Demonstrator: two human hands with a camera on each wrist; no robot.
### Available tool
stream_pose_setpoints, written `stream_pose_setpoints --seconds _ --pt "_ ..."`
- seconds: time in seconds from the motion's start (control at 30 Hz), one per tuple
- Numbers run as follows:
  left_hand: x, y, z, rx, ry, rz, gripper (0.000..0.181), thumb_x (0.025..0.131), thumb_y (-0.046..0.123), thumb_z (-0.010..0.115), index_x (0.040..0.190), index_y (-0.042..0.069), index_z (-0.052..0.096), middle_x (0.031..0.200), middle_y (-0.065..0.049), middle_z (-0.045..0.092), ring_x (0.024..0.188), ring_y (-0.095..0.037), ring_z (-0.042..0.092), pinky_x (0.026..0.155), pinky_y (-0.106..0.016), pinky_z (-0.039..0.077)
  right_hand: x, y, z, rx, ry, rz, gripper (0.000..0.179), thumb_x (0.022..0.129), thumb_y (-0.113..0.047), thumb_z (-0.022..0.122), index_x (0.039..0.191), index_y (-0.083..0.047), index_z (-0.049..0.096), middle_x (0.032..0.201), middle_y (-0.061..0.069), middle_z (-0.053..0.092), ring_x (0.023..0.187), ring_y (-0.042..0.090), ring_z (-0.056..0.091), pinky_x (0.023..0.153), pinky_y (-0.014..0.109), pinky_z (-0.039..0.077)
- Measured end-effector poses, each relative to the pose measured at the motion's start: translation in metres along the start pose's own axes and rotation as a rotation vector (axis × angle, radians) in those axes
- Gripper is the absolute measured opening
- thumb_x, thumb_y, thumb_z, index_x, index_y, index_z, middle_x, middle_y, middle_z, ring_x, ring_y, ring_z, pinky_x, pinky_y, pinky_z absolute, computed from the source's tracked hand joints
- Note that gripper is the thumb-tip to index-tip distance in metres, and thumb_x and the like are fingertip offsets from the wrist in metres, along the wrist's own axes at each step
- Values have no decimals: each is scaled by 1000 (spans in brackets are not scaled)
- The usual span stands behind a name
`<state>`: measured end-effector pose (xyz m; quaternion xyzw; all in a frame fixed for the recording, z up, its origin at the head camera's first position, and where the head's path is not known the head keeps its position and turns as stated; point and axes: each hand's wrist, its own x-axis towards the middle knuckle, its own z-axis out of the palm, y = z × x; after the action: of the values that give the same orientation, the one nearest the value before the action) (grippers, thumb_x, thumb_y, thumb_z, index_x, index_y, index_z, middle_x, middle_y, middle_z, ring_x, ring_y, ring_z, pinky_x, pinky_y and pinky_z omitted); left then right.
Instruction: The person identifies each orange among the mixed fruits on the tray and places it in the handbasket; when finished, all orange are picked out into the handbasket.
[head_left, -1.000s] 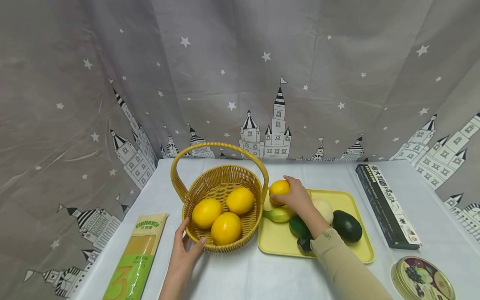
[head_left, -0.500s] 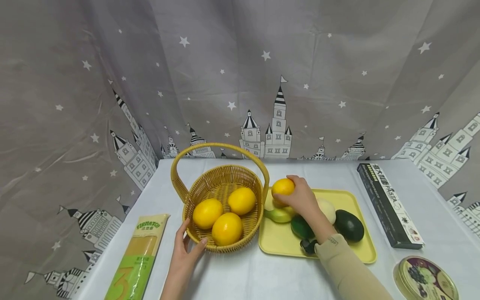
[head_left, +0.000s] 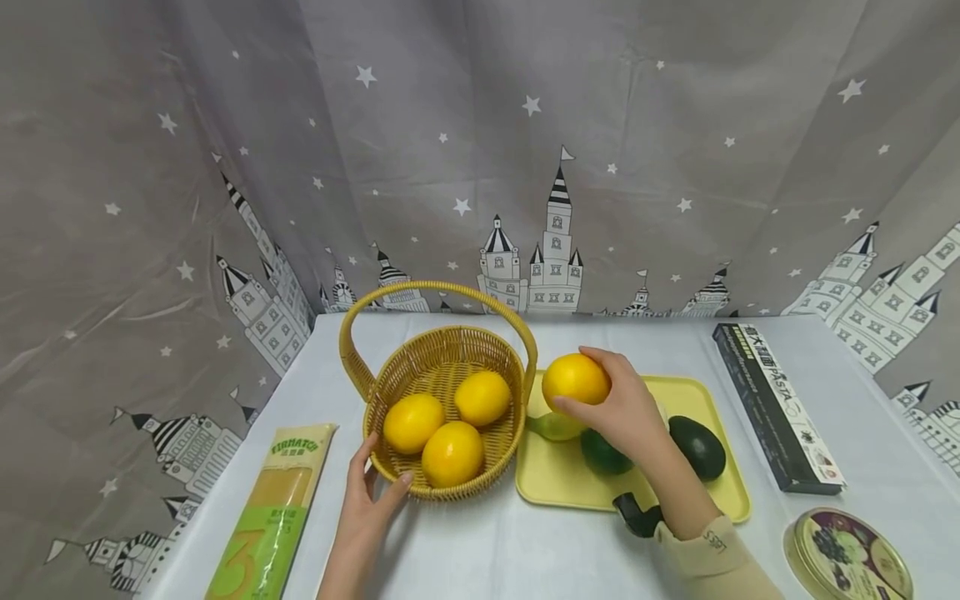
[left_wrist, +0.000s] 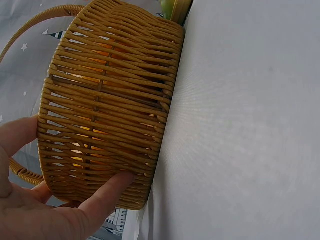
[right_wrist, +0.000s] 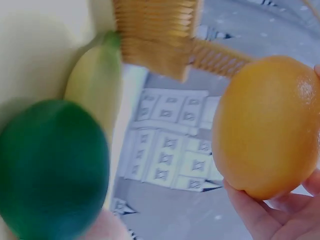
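Observation:
In the head view my right hand (head_left: 622, 408) holds an orange (head_left: 576, 380) raised above the back left of the yellow tray (head_left: 555, 492). Thumb and fingertips grip it from the right, and the right wrist view shows the same orange (right_wrist: 270, 127) close up. My left hand (head_left: 367, 508) touches the front left of a woven basket (head_left: 468, 485), fingers by the rim and thumb on the outer wall (left_wrist: 107, 115). Inside the basket lie three more oranges (head_left: 453, 455). Beneath the right hand, a banana (head_left: 557, 427) and a dark green fruit (head_left: 602, 455) rest on the tray.
A dark avocado-like fruit (head_left: 697, 447) and a mostly hidden pale thing are on the tray's right. A pasta box (head_left: 778, 408) and a round tin (head_left: 851, 554) stand farther right. A spaghetti packet (head_left: 270, 517) lies left. The tall basket handle (head_left: 442, 286) arches over the opening.
The right hand has lifted the orange off the tray's back left, slightly up and toward me, still gripping it. The left hand and basket have stayed in place.

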<state>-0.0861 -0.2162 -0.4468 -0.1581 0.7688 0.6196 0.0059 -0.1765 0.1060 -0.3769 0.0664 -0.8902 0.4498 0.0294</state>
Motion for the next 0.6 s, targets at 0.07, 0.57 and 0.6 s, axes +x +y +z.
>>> stream_pose_setpoints --seconds 0.07,0.57,0.6 --pt "0 1 0 -4 1 3 90 90 26 68 156 21 6 161 -11 -3 144 -40 6 114 -56 17 -8 -5 0 13 -7 -19 83 73 -51 80 141 -17 47 137 10 48 113 31 53 92 50 48" --pt "-1 2 1 -18 2 3 89 90 23 68 156 20 7 161 -10 -3 144 -40 5 114 -56 16 -28 -40 55 35 -116 -169 78 69 -45 85 135 -21 52 131 -6 51 111 16 54 92 41 49" --pt "-1 2 1 -21 2 2 89 90 23 68 156 21 7 161 -10 -3 144 -39 5 114 -56 15 -26 -41 59 26 -120 -175 77 69 -45 84 135 -20 52 131 -5 51 111 16 54 93 41 49"
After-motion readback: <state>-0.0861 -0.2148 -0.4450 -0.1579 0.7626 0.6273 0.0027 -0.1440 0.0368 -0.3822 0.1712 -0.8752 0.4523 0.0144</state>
